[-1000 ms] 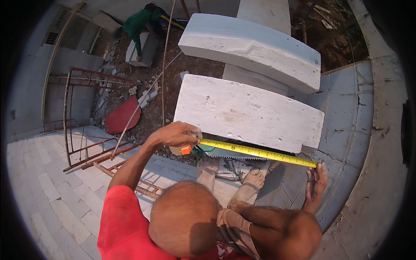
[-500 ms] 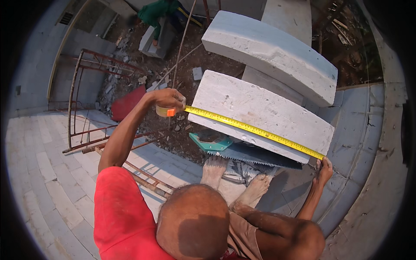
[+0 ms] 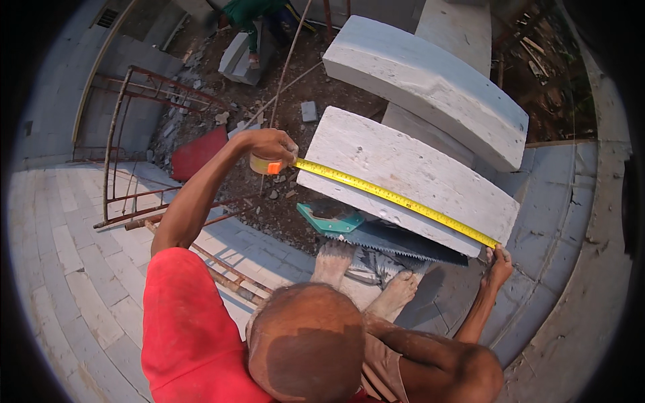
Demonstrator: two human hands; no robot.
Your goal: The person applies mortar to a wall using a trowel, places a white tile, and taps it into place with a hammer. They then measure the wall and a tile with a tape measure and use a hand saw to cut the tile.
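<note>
A yellow tape measure [image 3: 396, 199] is drawn out along the near top edge of a white, lightweight-looking block [image 3: 410, 161]. My left hand [image 3: 270, 144] is closed around its case, just off the block's left end; an orange part of the case shows below the fingers. At the block's near right corner, the fingers of my right hand [image 3: 498, 264] pinch the tape's end. A handsaw [image 3: 410, 243] with a teal handle and toothed dark blade lies along the block's near side, above my bare feet. The block hides part of the saw.
A second white block [image 3: 423, 84] lies just beyond. Rusty scaffold frames [image 3: 124, 148] and a red sheet [image 3: 199, 156] are to the left, beside rubble. At the far left, a co-worker in a green sleeve [image 3: 247, 15] bends over another block [image 3: 236, 60].
The view has shifted slightly. Both my hands keep their hold, and the tape still lies along the block. The co-worker's hand has moved on the far block.
</note>
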